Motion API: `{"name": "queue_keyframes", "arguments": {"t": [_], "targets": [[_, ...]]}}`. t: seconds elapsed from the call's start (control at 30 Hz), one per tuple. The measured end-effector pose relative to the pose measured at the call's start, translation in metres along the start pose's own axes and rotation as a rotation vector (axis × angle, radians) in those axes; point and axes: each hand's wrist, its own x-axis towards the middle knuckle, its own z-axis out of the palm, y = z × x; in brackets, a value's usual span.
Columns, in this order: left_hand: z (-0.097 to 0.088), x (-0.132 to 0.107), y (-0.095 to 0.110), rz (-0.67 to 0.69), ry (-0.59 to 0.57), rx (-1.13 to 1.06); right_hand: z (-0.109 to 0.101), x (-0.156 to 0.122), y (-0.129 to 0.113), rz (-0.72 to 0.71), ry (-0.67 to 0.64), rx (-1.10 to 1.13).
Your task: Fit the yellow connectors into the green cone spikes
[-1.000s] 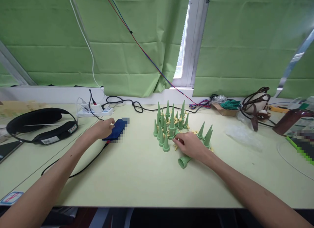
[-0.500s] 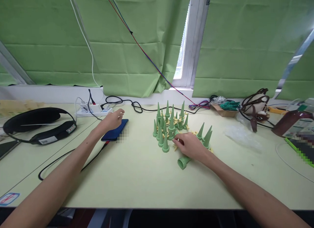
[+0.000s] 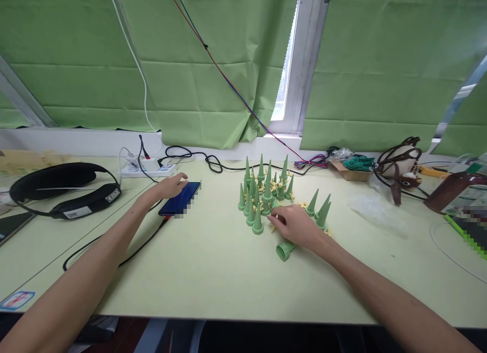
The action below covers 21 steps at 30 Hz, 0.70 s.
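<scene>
My left hand hovers over or rests on the upper left of a dark blue phone, fingers stretched out and holding nothing; whether it touches the screen I cannot tell. Among the small pieces, my right hand has its thumb and fingers pressed together; what is in them is hidden. Just beyond its fingertips stands a cluster of pointed green plastic cones, with small yellow pieces scattered between them. A hollow green piece lies on its side, partly under the right hand.
A black neckband device lies at the left, near a white power strip. Black cable runs along the back. At the right are a small cardboard box, clear plastic wrap, a bag and a dark red bottle.
My left hand has lowered slightly toward the phone, its fingers flatter. My right hand keeps its place and its closed shape. The whole view has shifted a little.
</scene>
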Motion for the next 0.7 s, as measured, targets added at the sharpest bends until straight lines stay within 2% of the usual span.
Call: {"name": "queue_keyframes", "arguments": {"t": [0.13,0.27,0.37,0.47,0.5,0.57,0.63,0.7], "targets": [[0.002,0.007,0.001,-0.008,0.150,-0.032,-0.001,0.000,-0.001,0.001,-0.006,0.009],[-0.002,0.004,0.006,0.007,0.221,-0.025,-0.001,0.000,-0.001,-0.004,-0.013,0.009],[-0.012,-0.010,0.020,0.069,0.225,-0.016,-0.001,0.000,-0.001,-0.009,-0.011,0.013],[-0.025,-0.042,0.051,0.198,0.210,-0.015,-0.001,0.000,-0.001,-0.006,-0.007,0.013],[-0.030,-0.057,0.065,0.287,0.259,-0.006,-0.001,0.000,-0.001,-0.004,-0.004,0.013],[-0.035,-0.088,0.096,0.421,0.433,-0.020,0.000,0.000,0.000,-0.004,0.001,0.013],[-0.036,-0.116,0.126,0.571,0.658,-0.073,0.000,0.000,0.000,-0.007,0.004,0.010],[-0.029,-0.137,0.152,0.828,0.919,-0.084,0.000,0.000,0.000,-0.012,0.009,0.007]]}}
